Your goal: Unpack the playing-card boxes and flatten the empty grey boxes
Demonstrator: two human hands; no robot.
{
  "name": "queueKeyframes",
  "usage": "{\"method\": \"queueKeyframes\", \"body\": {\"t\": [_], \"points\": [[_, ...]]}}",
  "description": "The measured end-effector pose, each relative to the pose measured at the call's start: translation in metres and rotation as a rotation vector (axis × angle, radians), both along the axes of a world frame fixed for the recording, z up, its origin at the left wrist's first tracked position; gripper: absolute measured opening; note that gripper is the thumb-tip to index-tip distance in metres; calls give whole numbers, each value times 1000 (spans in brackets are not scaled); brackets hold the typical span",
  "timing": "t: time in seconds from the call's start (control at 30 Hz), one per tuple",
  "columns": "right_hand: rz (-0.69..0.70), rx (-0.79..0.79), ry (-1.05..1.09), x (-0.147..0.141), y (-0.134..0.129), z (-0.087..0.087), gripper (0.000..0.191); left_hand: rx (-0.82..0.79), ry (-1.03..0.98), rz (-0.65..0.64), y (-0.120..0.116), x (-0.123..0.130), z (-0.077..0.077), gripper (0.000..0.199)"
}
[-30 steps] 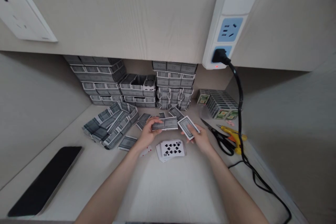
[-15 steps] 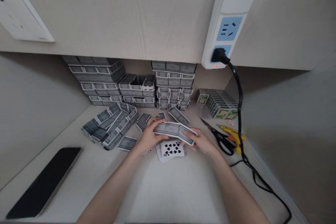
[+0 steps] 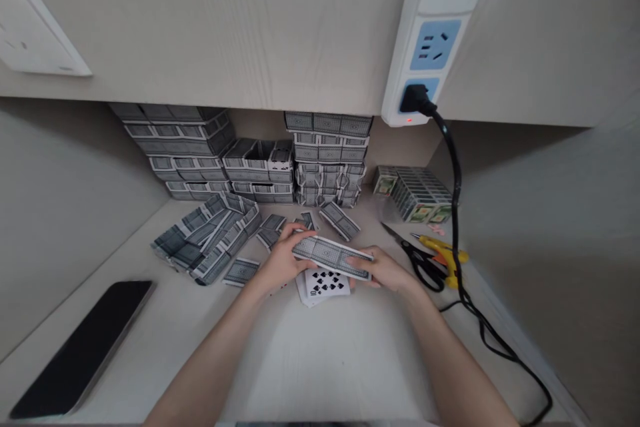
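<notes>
A long strip of joined playing cards [image 3: 327, 255], patterned grey backs upward, is held between my two hands above the table. My left hand [image 3: 286, 260] grips its left end, thumb below and fingers along the top edge. At the other end my right hand [image 3: 383, 267] is closed on the strip. Under it lies a small pile of face-up cards with a ten of spades [image 3: 327, 285] on top, partly covered. A folded card piece [image 3: 340, 221] rests just behind the strip, and another card [image 3: 241, 271] lies left of my left hand.
Box shapes built of cards [image 3: 330, 153] are stacked at the back. An open card tray [image 3: 210, 237] stands left, near a black phone [image 3: 83, 347]. To the right are scissors [image 3: 425, 267], a yellow-handled tool [image 3: 453, 260], boxed card decks [image 3: 420, 197] and a black cable [image 3: 456, 193].
The right part of the strip, bent at an angle before, now lies nearly in line with the rest. Both hands keep their hold, and the view has shifted slightly.
</notes>
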State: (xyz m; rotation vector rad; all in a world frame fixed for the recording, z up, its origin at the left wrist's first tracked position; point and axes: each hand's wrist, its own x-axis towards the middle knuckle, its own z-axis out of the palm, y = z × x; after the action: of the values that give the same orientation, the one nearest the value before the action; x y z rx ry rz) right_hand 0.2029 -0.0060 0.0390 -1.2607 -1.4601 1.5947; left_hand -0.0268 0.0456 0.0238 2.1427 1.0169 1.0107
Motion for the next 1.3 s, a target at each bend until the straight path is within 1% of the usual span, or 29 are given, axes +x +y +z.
{"method": "queueKeyframes", "body": {"t": [0.17, 0.43, 0.67, 0.77, 0.97, 1.03, 1.1, 1.17, 1.23, 1.3], "points": [[8, 15, 40, 0, 0, -2, 37, 12, 7, -7, -1, -1, 2, 50], [3, -32, 93, 0, 0, 2, 44, -26, 1, -17, -3, 1, 4, 50], [-21, -12, 115, -1, -1, 4, 40, -66, -33, -7, -4, 1, 6, 51], [-56, 30, 114, -2, -1, 1, 36, -64, -45, 0, -4, 0, 8, 50], [-197, 152, 38, -12, 0, -7, 33, -51, -67, 31, -3, -1, 10, 50], [-217, 178, 23, -14, 2, -11, 32, -53, -86, 36, -2, -1, 11, 50], [-218, 187, 30, -14, 3, -14, 32, -92, -130, 6, -2, -1, 13, 51], [-219, 191, 39, -13, 5, -16, 31, -184, -228, -46, -3, -2, 16, 54], [-231, 196, 35, -12, 6, -17, 31, -319, -374, -75, -4, -2, 19, 63], [-233, 203, 22, -13, 6, -17, 30, -481, -519, -49, -4, -2, 20, 74]]}}
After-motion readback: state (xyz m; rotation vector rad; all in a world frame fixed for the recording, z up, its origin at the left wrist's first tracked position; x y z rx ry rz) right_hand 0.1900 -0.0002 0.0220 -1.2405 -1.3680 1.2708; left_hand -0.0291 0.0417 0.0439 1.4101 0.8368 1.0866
